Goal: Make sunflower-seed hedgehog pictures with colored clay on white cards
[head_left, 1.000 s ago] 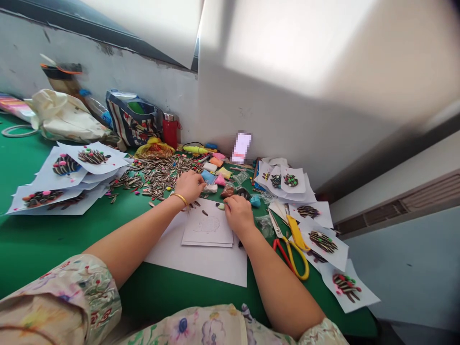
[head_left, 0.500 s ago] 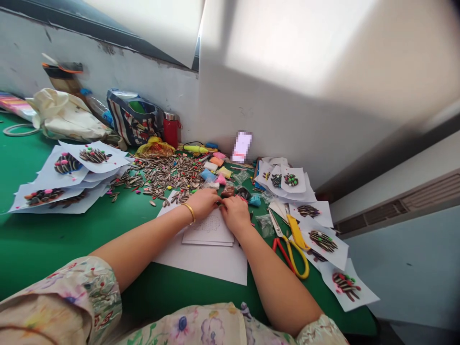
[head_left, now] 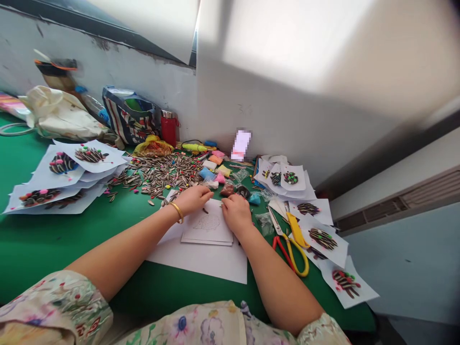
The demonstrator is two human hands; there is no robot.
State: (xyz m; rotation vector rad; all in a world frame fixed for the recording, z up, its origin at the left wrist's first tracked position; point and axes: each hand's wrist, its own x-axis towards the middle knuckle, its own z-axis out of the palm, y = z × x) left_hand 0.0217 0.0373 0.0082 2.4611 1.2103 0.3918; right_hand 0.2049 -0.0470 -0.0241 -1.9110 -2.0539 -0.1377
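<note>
I can't tell what my left hand (head_left: pixel 196 197) or right hand (head_left: pixel 237 212), fingers curled in, holds; a sideways brush could shift the seed (head_left: pixel 205 211) on the drawing sheet (head_left: pixel 223 234).

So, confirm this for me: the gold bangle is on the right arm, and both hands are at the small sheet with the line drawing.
Not quite: the head view shows the gold bangle on the left arm. The left hand and right hand are indeed at the small sheet with the line drawing.
</note>
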